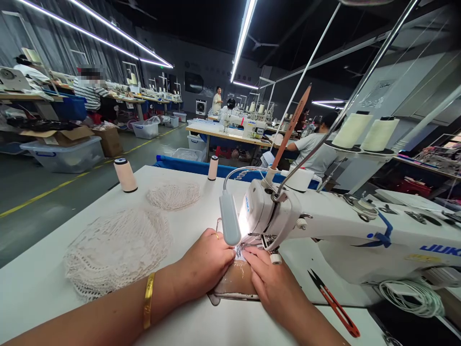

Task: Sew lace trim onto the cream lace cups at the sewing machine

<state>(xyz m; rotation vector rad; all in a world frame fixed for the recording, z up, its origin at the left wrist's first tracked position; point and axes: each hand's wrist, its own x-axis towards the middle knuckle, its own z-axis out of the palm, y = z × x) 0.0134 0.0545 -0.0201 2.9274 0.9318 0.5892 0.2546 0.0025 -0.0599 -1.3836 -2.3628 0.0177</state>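
Small pale fabric piece [239, 257]: mostly hidden, beneath the front end of the white metal JUKI sewing machine [324, 216], between both hands' fingertips.
Left hand [212, 254]: fingers curled at the piece's left side; pinching or merely pressing, I cannot tell.
Right hand [275, 278]: fingers stretched forward to the piece's right side; grip unclear.
Large round cream lace stack [118, 250]: left of the machine.
Orange-handled black-bladed snips [331, 300]: near side of the machine, untouched.
Stitching: apparently positioning or feeding; next calls for steady guidance, fingertips clear.
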